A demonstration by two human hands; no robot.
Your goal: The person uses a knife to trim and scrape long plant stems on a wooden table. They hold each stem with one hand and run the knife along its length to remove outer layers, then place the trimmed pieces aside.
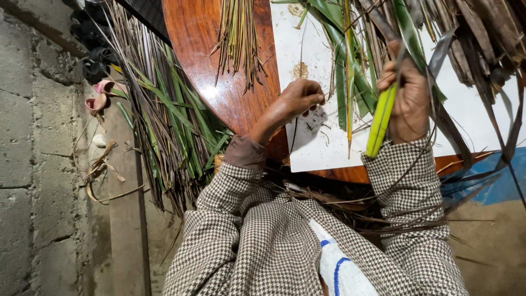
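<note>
My right hand [408, 98] is closed around a yellow-green handled tool [381, 118] together with long green and dry brown palm leaves [356, 71] that fan out over a white sheet [320, 148]. My left hand [298, 98] rests on that sheet with fingers curled, pinching a thin dark leaf rib [296, 131] that hangs toward me. Both sleeves are brown-and-white houndstooth. The tool's working end is hidden inside my fist.
The white sheet lies on a round polished wooden table [219, 82]. A bundle of thin stripped ribs [238, 38] lies on the wood. A heap of green and dry leaves [170, 120] lies on the floor at left, beside sandals [98, 93] and a block wall [27, 137].
</note>
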